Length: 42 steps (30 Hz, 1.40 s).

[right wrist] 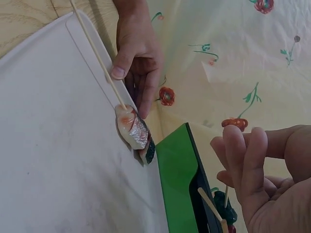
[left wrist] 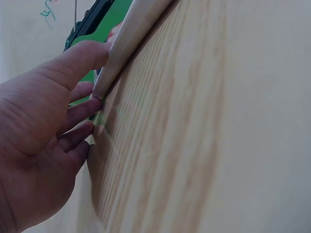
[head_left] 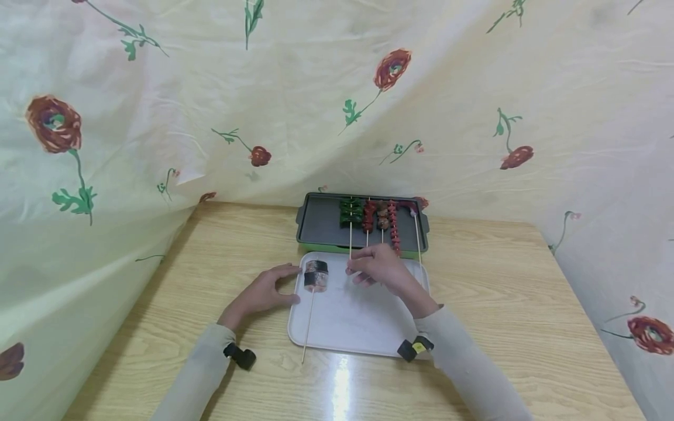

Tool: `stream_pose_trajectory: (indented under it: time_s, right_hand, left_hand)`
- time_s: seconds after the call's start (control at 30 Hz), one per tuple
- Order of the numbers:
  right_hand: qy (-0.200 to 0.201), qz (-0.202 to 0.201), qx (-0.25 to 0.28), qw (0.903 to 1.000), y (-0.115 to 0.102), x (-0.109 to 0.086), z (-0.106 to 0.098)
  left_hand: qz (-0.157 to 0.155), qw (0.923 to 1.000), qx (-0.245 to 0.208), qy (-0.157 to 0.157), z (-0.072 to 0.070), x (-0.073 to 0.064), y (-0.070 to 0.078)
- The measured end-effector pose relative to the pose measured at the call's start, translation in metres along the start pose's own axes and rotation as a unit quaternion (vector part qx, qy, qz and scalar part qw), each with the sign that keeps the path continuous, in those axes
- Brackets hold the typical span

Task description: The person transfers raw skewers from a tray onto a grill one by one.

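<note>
My right hand (head_left: 380, 268) pinches the stick end of a skewer of dark green pieces (head_left: 345, 212). Those pieces lie on a black grill plate (head_left: 322, 219) with a green base. Beside the left edge of a white tray (head_left: 358, 324), my left hand (head_left: 268, 290) touches the rim with thumb and fingers, loosely bent and spread in a C. On that tray lies a skewer of fish-like pieces (head_left: 316, 279), silvery-dark and pinkish, its stick reaching past the near edge. The right wrist view shows these fish-like pieces (right wrist: 132, 130) close to the left hand (right wrist: 140, 56).
Right of the green skewer, the plate bears a dark red skewer (head_left: 368, 217), a brownish one (head_left: 382, 217), a pink-red one (head_left: 392, 225) and a purplish one (head_left: 409, 207). A flowered cloth (head_left: 316, 88) hangs behind the wooden table (head_left: 500, 280).
</note>
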State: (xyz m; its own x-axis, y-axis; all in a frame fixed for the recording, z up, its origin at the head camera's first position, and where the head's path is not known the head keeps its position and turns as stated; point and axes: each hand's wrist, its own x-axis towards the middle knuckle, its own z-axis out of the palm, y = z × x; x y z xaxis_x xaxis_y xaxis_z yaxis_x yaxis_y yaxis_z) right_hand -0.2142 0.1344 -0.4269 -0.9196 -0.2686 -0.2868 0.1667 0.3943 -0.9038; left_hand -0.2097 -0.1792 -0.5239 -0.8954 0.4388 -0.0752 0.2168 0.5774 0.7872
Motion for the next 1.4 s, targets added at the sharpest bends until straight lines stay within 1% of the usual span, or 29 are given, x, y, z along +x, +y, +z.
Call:
stream_pose_trajectory:
  time_s: [0.27,0.47,0.7,0.8,0.87,0.97,1.13,1.27,1.4]
  right_hand:
    - [0.001,-0.003,-0.018,0.9998,0.007,0.001,0.002]
    - [0.001,-0.006,-0.027,0.9996,0.01,0.0,0.001]
    - [0.011,0.009,-0.029,0.9995,0.01,-0.004,0.001]
    - [0.015,0.007,-0.034,0.9993,0.01,-0.006,0.001]
    - [0.017,-0.005,-0.04,0.999,0.009,-0.01,0.0]
    - [0.031,-0.027,-0.055,0.9977,0.006,-0.017,-0.001]
    - [0.053,-0.064,-0.078,0.9935,0.0,-0.037,0.002]
    - [0.069,-0.089,-0.082,0.9902,-0.001,-0.052,0.01]
    - [0.088,-0.109,-0.072,0.9875,0.002,-0.065,0.023]
  left_hand:
    - [-0.002,1.0,0.0,-0.001,0.0,-0.001,0.002]
    - [0.003,1.0,0.0,-0.003,-0.001,-0.001,0.003]
    - [0.007,0.9999,0.007,-0.004,-0.001,-0.001,0.004]
    - [0.006,0.9999,0.007,-0.005,-0.001,-0.001,0.004]
    - [0.007,0.9999,0.006,-0.006,-0.001,0.0,0.003]
    - [0.007,0.9999,0.005,-0.006,-0.001,0.0,0.002]
    - [0.005,1.0,0.005,-0.006,-0.001,0.001,0.001]
    - [0.003,1.0,0.001,-0.007,-0.001,0.0,0.001]
    - [0.004,1.0,0.002,-0.007,-0.001,0.0,0.001]
